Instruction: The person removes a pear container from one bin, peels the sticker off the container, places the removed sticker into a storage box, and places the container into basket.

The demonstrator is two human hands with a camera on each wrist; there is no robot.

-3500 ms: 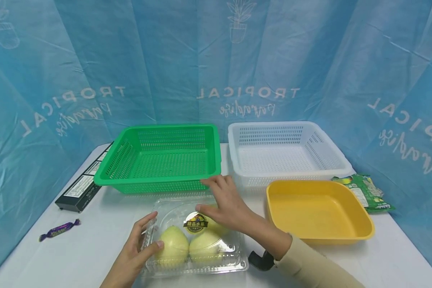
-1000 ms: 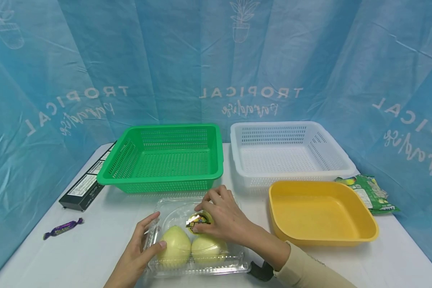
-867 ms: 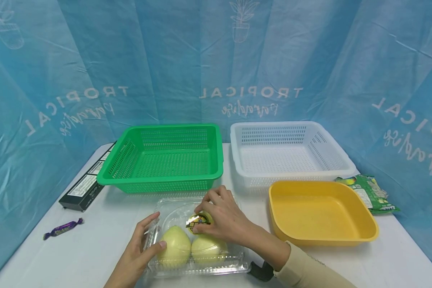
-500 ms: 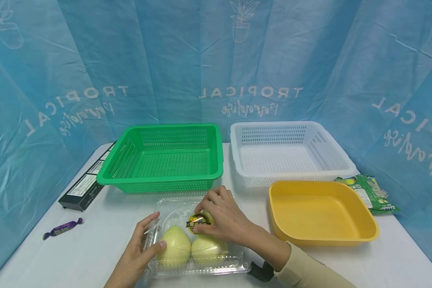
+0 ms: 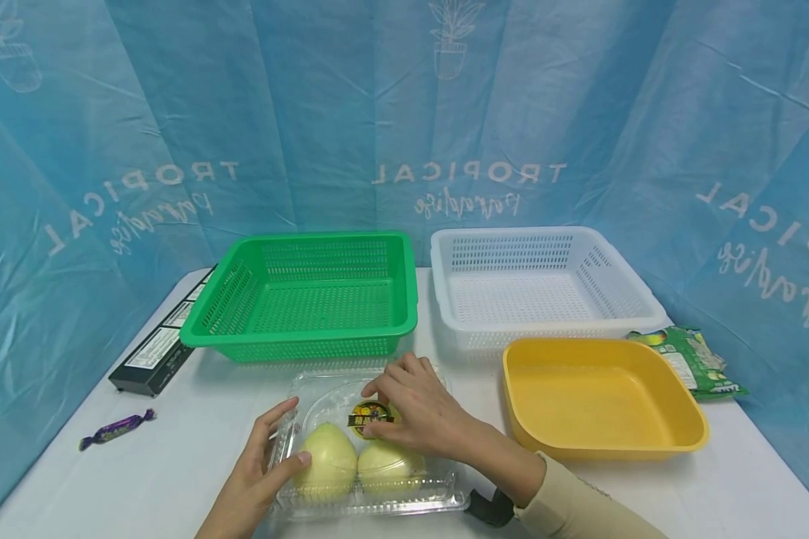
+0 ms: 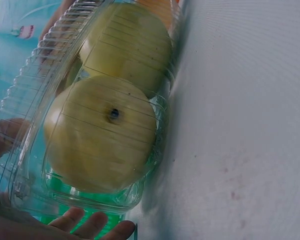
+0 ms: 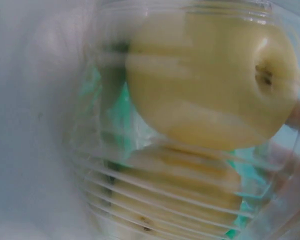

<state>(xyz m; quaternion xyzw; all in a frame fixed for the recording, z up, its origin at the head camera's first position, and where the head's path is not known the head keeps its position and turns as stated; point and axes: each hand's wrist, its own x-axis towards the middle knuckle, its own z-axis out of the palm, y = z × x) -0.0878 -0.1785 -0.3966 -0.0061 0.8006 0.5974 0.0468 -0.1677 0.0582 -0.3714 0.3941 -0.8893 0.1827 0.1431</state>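
A clear plastic fruit box [image 5: 317,397] stands near the front of the table, lid on. Large pale yellow-green pears [image 5: 328,460] fill it; one shows its dark end close up in the left wrist view. My left hand [image 5: 252,471] holds the box's left side, thumb on the lid and fingers along the edge. Over the lid's right half curls my right hand [image 5: 418,412], its index finger and thumb apart at the edge of a round black and gold label [image 5: 371,416]. I cannot tell whether they pinch the label. That hand hides the box's back right.
Behind stand a green basket [image 5: 297,343] and a white basket [image 5: 546,327]. A yellow tub [image 5: 603,453] is on the right, with a green snack bag [image 5: 694,363] behind it. At left lie a long black box [image 5: 151,359] and a purple-wrapped candy [image 5: 117,429].
Since the earliest frame my right hand has drawn its fingers in from the lid's back edge to the label. In the last half second it shifted slightly. The left hand keeps its hold.
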